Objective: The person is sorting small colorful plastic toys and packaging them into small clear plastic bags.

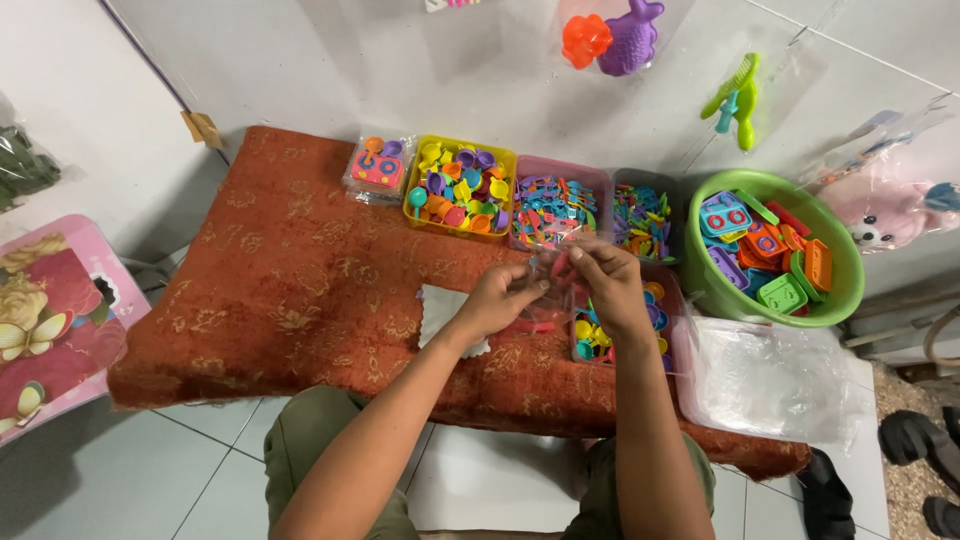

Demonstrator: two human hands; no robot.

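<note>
- Clear plastic bag: held between both hands, above the orange-red patterned cloth. Its contents are hard to make out; a small pink-red piece shows at its upper edge.
- Left hand: fingers closed on the left side of the bag, thumb on top.
- Right hand: fingers pinched on the upper right part of the bag. The two hands are close together, nearly touching.
- Pale square of paper or cloth: lies flat on the cloth, just left of and partly under the left wrist.
- Pink tray: directly under the right hand; holds small yellow, blue and purple toy pieces.
- Yellow tray: beyond the left hand; filled with mixed small toy cups and spoons.
- Small clear packet: just left of the yellow tray; holds a pink toy.
- Two further trays: beyond both hands; filled with small multicoloured toy pieces.
- Green bowl: right of the right hand; holds larger toy pieces in orange, purple, green and red.
- Stack of clear bags: right of the right forearm, below the green bowl.
</note>
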